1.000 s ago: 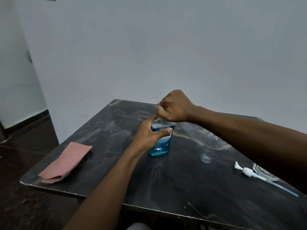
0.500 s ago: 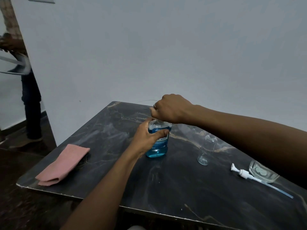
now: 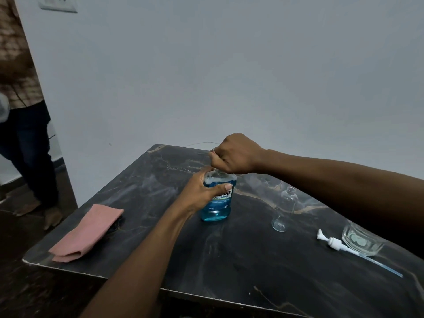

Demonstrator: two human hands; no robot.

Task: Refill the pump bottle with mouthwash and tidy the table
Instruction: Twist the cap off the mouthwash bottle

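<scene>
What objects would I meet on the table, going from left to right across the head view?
pink cloth → mouthwash bottle → empty clear bottle → white pump head → glass

A plain pale grey painted wall (image 3: 229,76) was seen behind a dark rectangular marble-patterned table (image 3: 229,267), whose far edge was set just beside it. A white plastic socket plate (image 3: 57,3) was mounted high on the wall at upper left. A dark glossy floor (image 3: 20,290) was lit dimly. At the left edge, a standing person in a checked shirt and dark trousers (image 3: 27,138) was partly cut off.
</scene>
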